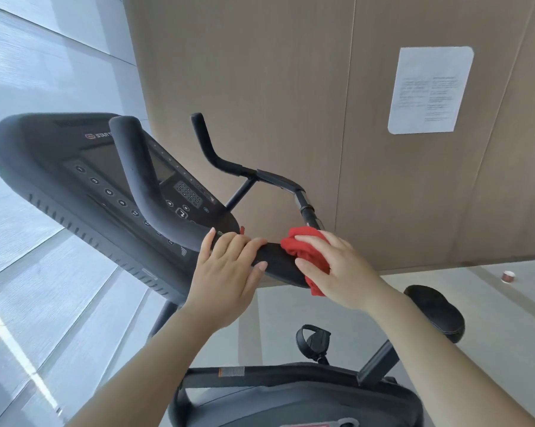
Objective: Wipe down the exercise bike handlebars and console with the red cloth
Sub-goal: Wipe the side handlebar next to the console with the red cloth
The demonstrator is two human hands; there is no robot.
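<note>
Our right hand (337, 272) is closed around a crumpled red cloth (304, 249), fingers and thumb wrapped round the wad, pressing it against the flat padded centre of the black handlebar (278, 263). Just beside it, our left hand (229, 269) grips the same pad, fingers curled over its upper edge, with a short bare stretch of padding between it and the cloth. From this pad a thick black foam horn (133, 167) rises in front of the wide black plastic console (44, 167), whose dark screen and round number buttons face us; a thinner black bar (216, 155) bends up on the far side. Below our forearms lie the black saddle (435, 312), a strapped black pedal (312, 340) and the grey bike housing (290, 399). A white printed sheet (429, 90) hangs on the brown panelled wall (260, 87)
</note>
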